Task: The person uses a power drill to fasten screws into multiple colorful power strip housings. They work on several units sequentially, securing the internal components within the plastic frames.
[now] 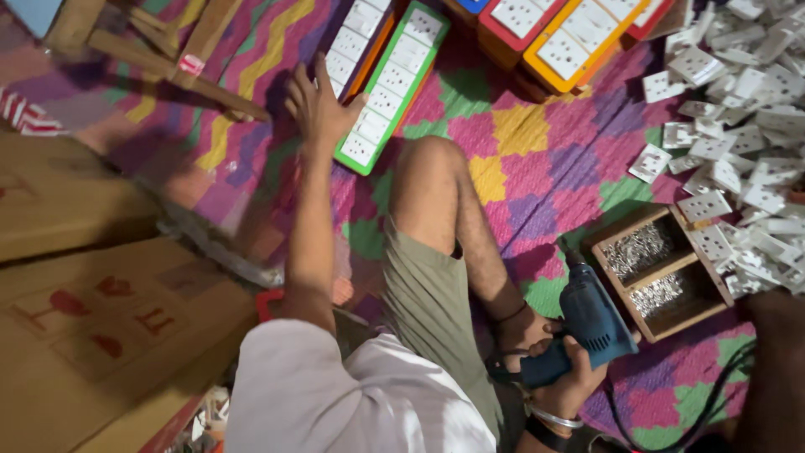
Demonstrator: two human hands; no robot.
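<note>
My left hand (319,107) reaches forward and presses on a long green-framed socket board (394,84) lying on the colourful mat, fingers spread over its near end. Next to it lies an orange-framed socket board (359,38), partly under my fingers. My right hand (570,382) grips a blue electric screwdriver (587,323) by its handle, low at my right side, with its tip pointing up toward a wooden box. My bent knee (428,180) sits between the two hands.
A wooden two-compartment box (662,268) of screws sits at right. A heap of loose white socket plates (738,126) fills the upper right. More coloured boards (562,38) lie at top. Cardboard boxes (92,319) stand at left; wooden pieces (168,50) at upper left.
</note>
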